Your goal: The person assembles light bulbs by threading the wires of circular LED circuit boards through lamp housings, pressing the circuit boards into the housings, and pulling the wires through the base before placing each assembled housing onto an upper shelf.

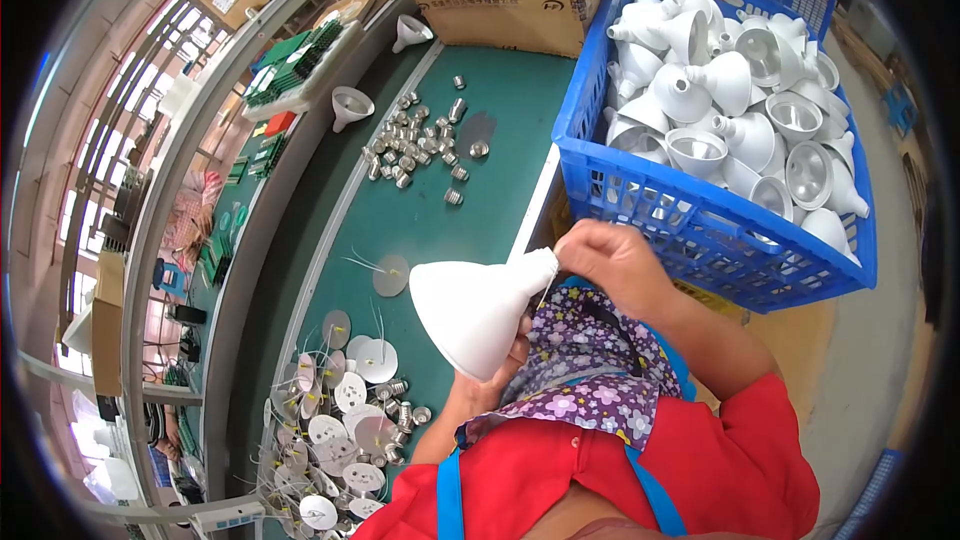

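Lamp housing (465, 310), one, clasped by left hand (494, 385); right hand (615, 265) pinched at neck (530, 272), hold unclear; one crate (650, 180).

Left hand (492, 386) cupped, right hand (622, 268) pinching, right arm (708, 335) bent

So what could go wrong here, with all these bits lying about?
A few things, perhaps. The white cone in the left hand looks smooth and might slip, falling onto the lap or floor. The blue crate is heaped above its rim with more cones, so one could tumble out. And the round discs with thin wires lie jumbled together, so their wires may snag when one is lifted.
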The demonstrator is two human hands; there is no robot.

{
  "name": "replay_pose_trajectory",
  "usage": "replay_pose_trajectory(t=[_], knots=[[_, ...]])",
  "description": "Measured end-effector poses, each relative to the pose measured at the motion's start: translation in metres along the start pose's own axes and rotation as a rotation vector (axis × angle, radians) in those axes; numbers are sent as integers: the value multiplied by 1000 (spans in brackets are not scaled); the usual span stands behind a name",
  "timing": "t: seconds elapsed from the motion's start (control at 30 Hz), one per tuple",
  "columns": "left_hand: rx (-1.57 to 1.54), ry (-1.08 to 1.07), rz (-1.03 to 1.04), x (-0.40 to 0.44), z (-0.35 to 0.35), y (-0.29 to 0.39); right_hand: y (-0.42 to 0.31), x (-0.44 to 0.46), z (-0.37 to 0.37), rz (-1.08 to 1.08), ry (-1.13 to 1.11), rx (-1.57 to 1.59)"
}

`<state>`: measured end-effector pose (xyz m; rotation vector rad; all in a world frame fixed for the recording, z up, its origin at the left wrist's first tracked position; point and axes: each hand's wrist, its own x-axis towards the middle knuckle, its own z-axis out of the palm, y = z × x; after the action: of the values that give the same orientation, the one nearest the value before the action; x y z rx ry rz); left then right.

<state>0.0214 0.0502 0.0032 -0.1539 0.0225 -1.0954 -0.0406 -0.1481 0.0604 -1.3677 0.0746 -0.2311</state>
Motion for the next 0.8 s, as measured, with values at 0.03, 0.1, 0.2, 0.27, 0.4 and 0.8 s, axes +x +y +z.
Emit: replay_pose_trajectory(t=[0.03,0.1,0.2,0.27,0.4,0.8], knots=[[17,9,20,1,1,-2,4,1,5,26,-42,169],[35,51,50,1,1,-4,9,4,2,30,-86,209],[94,176,115,-3,3,-1,10,8,8,36,-107,221],[152,262,163,0,10,2,15,12,13,23,-81,202],[715,622,474,24,31,41,28,30,28,58,31,218],[1470,1308,1604,-34,38,401,95,-10,-44,255,172,-538]])
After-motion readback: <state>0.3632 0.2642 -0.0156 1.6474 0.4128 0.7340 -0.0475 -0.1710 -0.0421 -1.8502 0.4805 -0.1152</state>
